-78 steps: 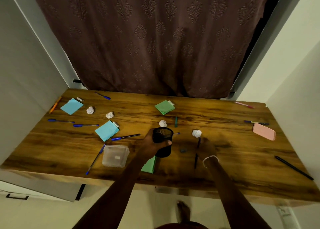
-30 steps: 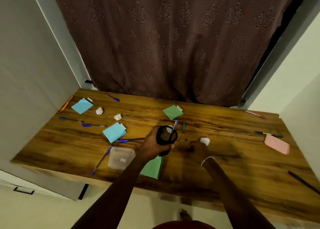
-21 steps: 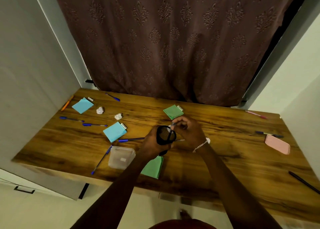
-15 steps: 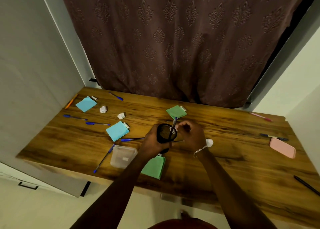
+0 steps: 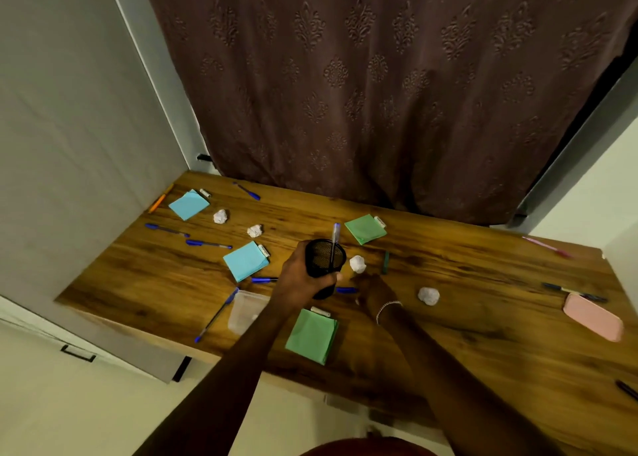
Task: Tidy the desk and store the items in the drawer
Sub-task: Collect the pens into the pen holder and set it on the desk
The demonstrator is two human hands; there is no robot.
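Centre frame, the left hand [image 5: 300,279] grips a black mesh pen cup [image 5: 324,260] over the tabletop [image 5: 483,276], with 1 blue pen [image 5: 335,240] standing in it. The right hand [image 5: 374,291] sits apart, low and just right of the cup, near a paper ball [image 5: 357,264] — too blurred to tell how its fingers lie.

A brown patterned curtain [image 5: 379,93] hangs between a grey panel [image 5: 69,110] and a pale wall [image 5: 593,193].

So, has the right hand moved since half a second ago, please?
Yes. The right hand left the pen cup and came nearer, away from the far green notepad.
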